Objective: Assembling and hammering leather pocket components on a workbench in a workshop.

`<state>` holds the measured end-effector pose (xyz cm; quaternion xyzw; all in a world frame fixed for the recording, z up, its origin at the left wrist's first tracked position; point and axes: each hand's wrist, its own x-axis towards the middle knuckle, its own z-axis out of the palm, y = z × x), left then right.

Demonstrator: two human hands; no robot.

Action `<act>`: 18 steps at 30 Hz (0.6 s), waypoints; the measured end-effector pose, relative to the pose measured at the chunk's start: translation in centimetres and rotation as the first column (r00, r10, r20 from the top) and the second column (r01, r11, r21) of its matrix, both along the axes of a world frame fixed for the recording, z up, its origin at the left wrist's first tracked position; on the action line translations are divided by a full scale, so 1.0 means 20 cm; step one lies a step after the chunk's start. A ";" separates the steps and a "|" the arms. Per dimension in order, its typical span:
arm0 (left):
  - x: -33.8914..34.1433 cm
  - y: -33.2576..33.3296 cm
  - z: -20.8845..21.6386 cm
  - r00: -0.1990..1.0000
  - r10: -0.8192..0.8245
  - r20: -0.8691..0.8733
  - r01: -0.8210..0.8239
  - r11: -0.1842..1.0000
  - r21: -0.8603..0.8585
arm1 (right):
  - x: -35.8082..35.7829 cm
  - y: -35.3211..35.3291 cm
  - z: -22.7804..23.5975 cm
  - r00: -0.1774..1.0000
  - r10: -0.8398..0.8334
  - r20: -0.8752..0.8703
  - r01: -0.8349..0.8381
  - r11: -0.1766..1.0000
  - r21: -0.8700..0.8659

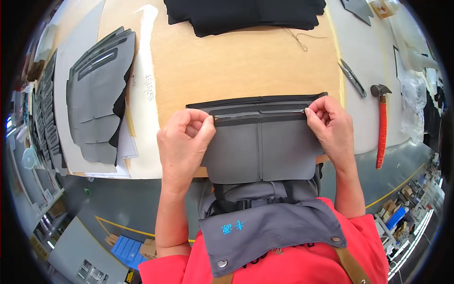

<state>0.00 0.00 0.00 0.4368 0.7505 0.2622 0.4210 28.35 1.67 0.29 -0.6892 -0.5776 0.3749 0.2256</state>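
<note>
A grey panel (231, 156), like sheet leather or coated fabric, lies at the table's front edge and hangs over it toward my lap. Black trim runs along its far side, with a long narrow slot (259, 114) just below, its inside shiny. Thumb and forefinger of my left hand (182, 139) pinch the panel at the slot's left end. At the opposite end my right hand (335, 125) pinches in the same way. Whether a thin strip is caught in the fingertips is too small to tell. A seam runs down the panel's middle.
Similar grey panels (94, 106) are stacked at the left. Folded black fabric (246, 16) lies at the far side, near a loose thread (302, 43). To the right are grey-handled snips (352, 78), a red-handled hammer (381, 123) and clear plastic bags (413, 109).
</note>
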 end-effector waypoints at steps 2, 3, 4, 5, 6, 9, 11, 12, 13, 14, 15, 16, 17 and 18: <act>0.00 0.01 0.00 1.000 -0.005 -0.003 0.005 1.000 -0.004 | 0.00 0.00 0.00 1.000 -0.002 0.004 0.002 1.000 -0.002; 0.00 0.01 0.00 1.000 -0.006 -0.009 0.006 1.000 -0.006 | 0.00 0.00 -0.01 1.000 -0.003 -0.002 0.003 1.000 -0.004; 0.01 0.01 0.00 1.000 -0.007 -0.029 0.008 1.000 0.006 | -0.01 0.00 -0.01 1.000 0.002 0.007 -0.002 1.000 0.004; 0.01 0.01 0.00 0.999 -0.009 -0.049 0.010 1.000 0.018 | -0.01 0.00 -0.01 1.000 0.007 0.016 -0.007 1.000 0.013; 0.01 0.01 0.00 0.999 -0.010 -0.051 0.010 1.000 0.016 | -0.01 0.00 -0.01 1.000 0.007 0.015 -0.007 1.000 0.011; 0.00 0.02 0.01 0.994 -0.052 -0.097 0.054 0.998 0.013 | 0.00 0.00 0.00 0.998 0.041 0.052 -0.043 0.998 0.035; -0.03 0.03 0.01 1.000 -0.016 0.023 0.017 0.999 -0.033 | 0.01 0.00 0.00 0.999 -0.007 0.035 0.007 1.000 0.006; -0.03 0.04 0.01 1.000 -0.013 0.024 0.014 1.000 -0.026 | 0.01 0.01 0.00 0.999 -0.004 0.036 0.004 1.000 0.012; -0.03 0.05 0.01 0.997 -0.007 0.074 0.012 0.998 -0.067 | 0.01 0.01 0.00 0.998 -0.048 -0.030 0.046 0.998 -0.051; -0.04 0.06 0.01 0.992 0.001 0.124 0.012 0.994 -0.106 | 0.01 0.02 0.00 0.991 -0.094 -0.093 0.083 0.990 -0.117; -0.04 0.06 0.01 0.992 0.003 0.128 0.010 0.995 -0.097 | 0.02 0.02 0.01 0.992 -0.090 -0.090 0.080 0.991 -0.107; -0.05 0.06 0.00 0.992 -0.017 0.122 0.028 0.996 -0.089 | 0.03 0.02 0.02 0.999 0.006 -0.041 -0.008 0.999 -0.049; -0.06 0.06 0.00 0.993 -0.034 0.115 0.044 0.996 -0.083 | 0.03 0.03 0.02 0.995 0.101 0.012 -0.101 0.995 0.003; -0.06 0.06 0.00 0.993 -0.028 0.117 0.037 0.996 -0.080 | 0.01 0.03 0.04 0.994 0.108 0.014 -0.108 0.994 0.005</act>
